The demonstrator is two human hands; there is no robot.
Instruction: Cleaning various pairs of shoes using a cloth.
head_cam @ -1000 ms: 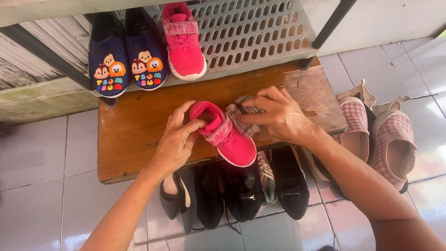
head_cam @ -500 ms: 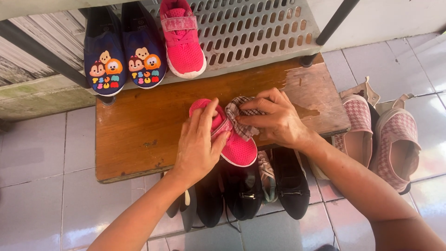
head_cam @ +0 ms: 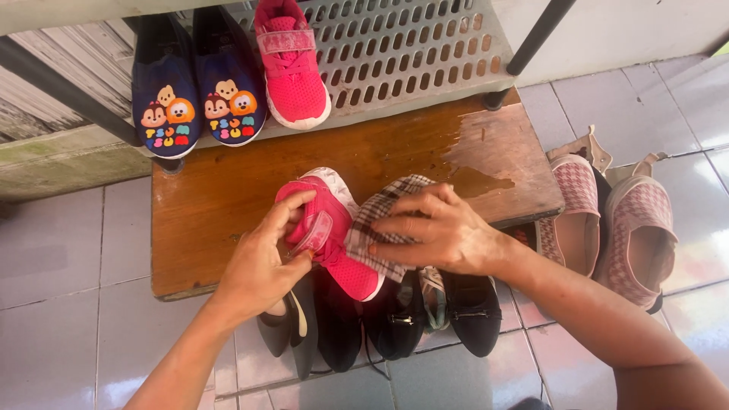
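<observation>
A small pink shoe (head_cam: pixel 334 228) with a white sole is held above a brown wooden shelf (head_cam: pixel 220 197). My left hand (head_cam: pixel 262 262) grips its left side, thumb and fingers around the strap. My right hand (head_cam: pixel 444 231) presses a checked cloth (head_cam: pixel 380 216) against the shoe's right side. The matching pink shoe (head_cam: pixel 292 64) stands on the grey perforated shelf (head_cam: pixel 410 53) above, beside a pair of navy cartoon shoes (head_cam: pixel 197 87).
Several black shoes (head_cam: pixel 395 323) line the tiled floor under the shelf's front edge. A pair of pink houndstooth slip-ons (head_cam: pixel 607 224) stands on the floor at the right. A wet patch (head_cam: pixel 478 178) marks the wood. Black rack legs (head_cam: pixel 535 38) rise at the back.
My left hand has shifted from the shoe's top to its left side, uncovering the toe. The shoe has turned slightly and the cloth now rests on its right side.
</observation>
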